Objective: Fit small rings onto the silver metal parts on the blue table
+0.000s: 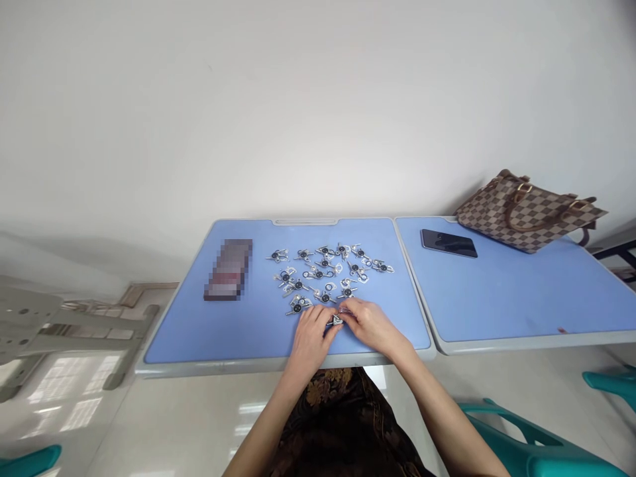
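Close to the front edge of the left table, my left hand point(314, 334) is closed around the side of a small metal part point(337, 320). My right hand point(370, 324) meets it from the right, thumb and fingers pinched together at the part's upper edge. Something thin and shiny shows at those fingertips, too small to name. Just beyond my hands lie several similar metal parts point(325, 298) with round black centres and thin rods. Loose flat metal plates and small dark rings are scattered among them.
A pixelated flat rectangular item point(229, 269) lies on the left of the blue table point(199, 338). On the adjoining table point(501, 298) are a dark phone point(449, 243) and a brown checkered handbag point(531, 212). A green chair point(541, 444) stands below, to the right. White wall rises behind.
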`<state>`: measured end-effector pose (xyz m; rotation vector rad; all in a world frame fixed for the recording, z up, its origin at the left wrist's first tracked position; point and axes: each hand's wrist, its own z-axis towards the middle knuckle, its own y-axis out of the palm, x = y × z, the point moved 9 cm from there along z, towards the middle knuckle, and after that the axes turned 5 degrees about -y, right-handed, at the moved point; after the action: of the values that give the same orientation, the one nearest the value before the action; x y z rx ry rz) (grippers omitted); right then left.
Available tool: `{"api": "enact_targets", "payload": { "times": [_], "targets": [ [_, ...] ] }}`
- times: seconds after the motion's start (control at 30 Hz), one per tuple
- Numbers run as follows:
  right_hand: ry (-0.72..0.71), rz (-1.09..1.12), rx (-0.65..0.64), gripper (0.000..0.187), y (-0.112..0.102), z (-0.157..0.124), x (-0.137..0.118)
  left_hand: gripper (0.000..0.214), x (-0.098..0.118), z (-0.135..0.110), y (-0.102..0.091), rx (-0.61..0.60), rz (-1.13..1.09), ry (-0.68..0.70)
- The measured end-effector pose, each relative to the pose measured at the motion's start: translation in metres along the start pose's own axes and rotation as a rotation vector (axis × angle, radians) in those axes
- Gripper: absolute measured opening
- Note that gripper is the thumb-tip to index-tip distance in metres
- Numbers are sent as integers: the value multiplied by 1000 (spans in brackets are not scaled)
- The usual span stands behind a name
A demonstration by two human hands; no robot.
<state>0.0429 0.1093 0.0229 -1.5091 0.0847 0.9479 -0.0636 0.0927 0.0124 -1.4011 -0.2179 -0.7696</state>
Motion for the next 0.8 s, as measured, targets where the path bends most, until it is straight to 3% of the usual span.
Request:
{"api": "enact_targets", "payload": {
  "times": [0.27,0.6,0.7,0.8],
  "targets": [
    [33,-353,-133,15,5,3,-11,10,-1,0,0,-7,-10,-15],
    [-35,-323,-150,11,11,3,-9,10,0,1,0,-1,-18,-9],
    [-7,-257,-83,12,1,4,0,10,-1,1,-1,2,-25,-12],
    [146,-208,62,14,-23,3,30,11,-1,1,-1,0,-33,-19]
  ]
}}
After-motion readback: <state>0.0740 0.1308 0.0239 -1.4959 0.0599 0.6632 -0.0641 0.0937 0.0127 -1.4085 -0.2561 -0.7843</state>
